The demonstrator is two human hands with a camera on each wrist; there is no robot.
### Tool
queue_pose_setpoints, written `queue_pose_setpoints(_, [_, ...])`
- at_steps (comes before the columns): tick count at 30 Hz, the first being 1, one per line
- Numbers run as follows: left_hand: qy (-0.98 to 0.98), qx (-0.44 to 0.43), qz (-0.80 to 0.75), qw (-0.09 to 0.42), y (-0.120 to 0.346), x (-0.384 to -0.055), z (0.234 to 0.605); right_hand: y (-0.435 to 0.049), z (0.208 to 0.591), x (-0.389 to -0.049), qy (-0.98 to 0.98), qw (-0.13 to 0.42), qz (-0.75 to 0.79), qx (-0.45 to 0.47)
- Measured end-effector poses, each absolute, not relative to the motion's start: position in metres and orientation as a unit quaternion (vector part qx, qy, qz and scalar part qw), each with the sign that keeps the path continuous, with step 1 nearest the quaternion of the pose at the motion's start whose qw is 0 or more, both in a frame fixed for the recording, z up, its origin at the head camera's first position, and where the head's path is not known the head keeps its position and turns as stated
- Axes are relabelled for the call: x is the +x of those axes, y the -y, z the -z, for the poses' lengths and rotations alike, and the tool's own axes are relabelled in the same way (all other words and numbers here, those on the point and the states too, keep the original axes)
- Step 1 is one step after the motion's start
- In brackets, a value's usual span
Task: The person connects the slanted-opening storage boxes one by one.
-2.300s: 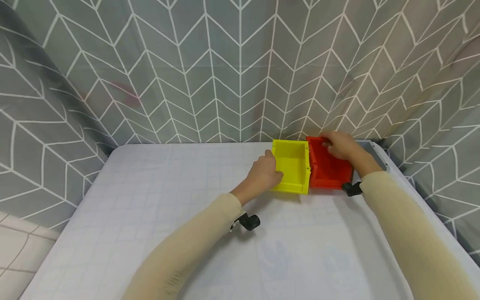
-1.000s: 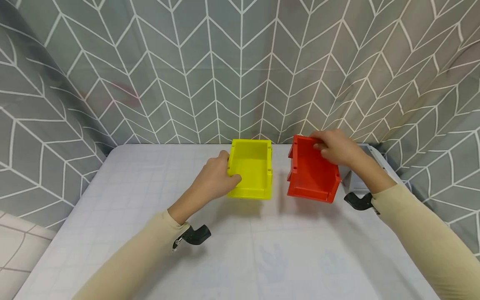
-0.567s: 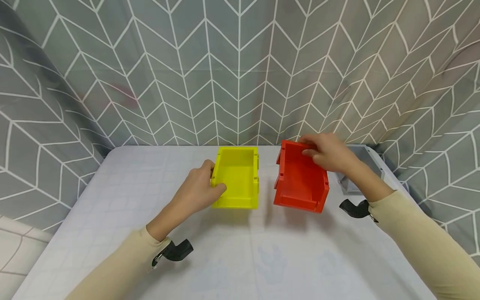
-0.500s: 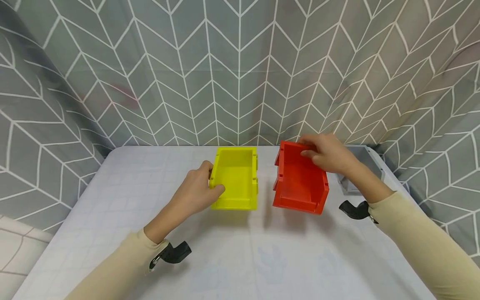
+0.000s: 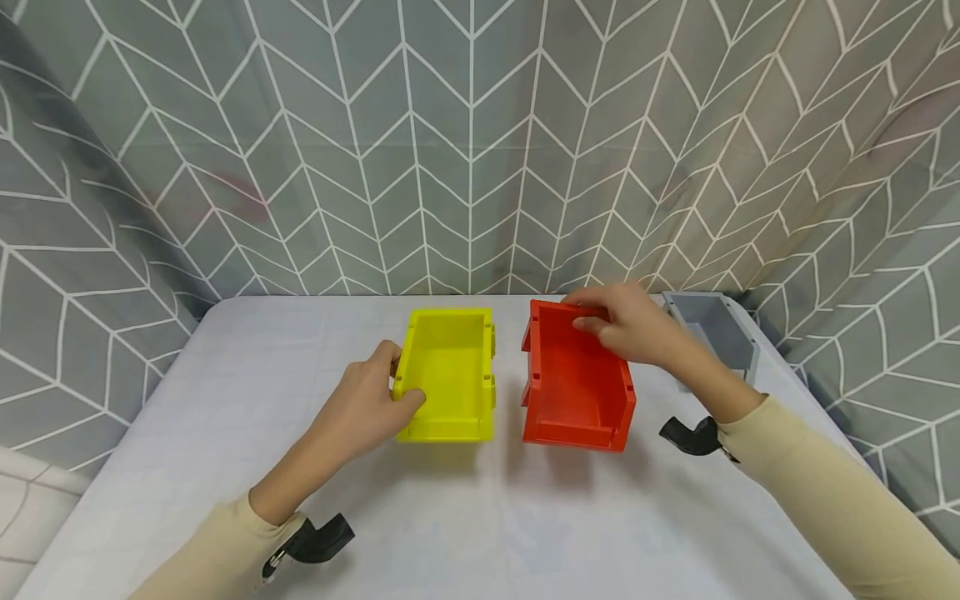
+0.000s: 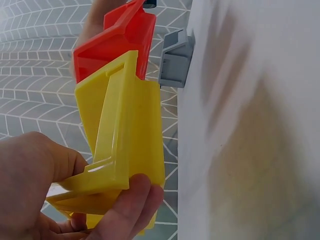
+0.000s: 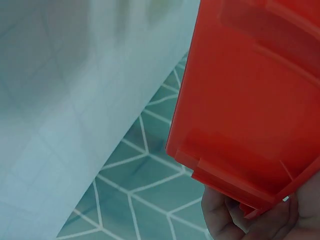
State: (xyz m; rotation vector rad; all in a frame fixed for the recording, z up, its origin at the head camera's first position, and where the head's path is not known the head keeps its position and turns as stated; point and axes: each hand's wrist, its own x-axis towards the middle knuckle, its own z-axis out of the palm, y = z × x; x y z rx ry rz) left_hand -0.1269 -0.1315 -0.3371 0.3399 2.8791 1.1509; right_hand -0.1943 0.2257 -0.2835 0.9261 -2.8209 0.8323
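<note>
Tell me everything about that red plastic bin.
The glossy red, plastic-looking bin is open-topped and looks empty, with a low front lip and tabs jutting from its left side. The right hand's grip pinches its far wall, thumb inside. It hangs tilted above the white table, apart from the yellow plastic bin.

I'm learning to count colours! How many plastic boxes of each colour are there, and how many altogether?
Yellow open-topped plastic box, in the left hand: 1
Red open-topped plastic box, in the right hand: 1
Grey open-topped plastic box, on the white table: 1
Total: 3
</note>
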Motion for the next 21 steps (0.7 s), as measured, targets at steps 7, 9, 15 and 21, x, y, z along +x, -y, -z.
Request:
queue_pose_setpoints(7, [-0.928,0.100,-0.358,0.021,0.137,-0.113,0.344,-0.211,0.290,-0.180,0.913,0.019,-0.279,0.296])
queue_pose_setpoints(9, [-0.928,0.096,-0.358,0.025,0.138,-0.108,0.347,-0.207,0.293,-0.176,0.914,0.011,-0.281,0.292])
queue_pose_setpoints(15, [-0.929,0.079,-0.359,0.039,0.143,-0.094,0.353,-0.196,0.301,-0.166,0.913,-0.008,-0.286,0.292])
queue_pose_setpoints(21, [-0.931,0.061,-0.358,0.045,0.145,-0.083,0.360,-0.186,0.310,-0.158,0.914,-0.022,-0.273,0.299])
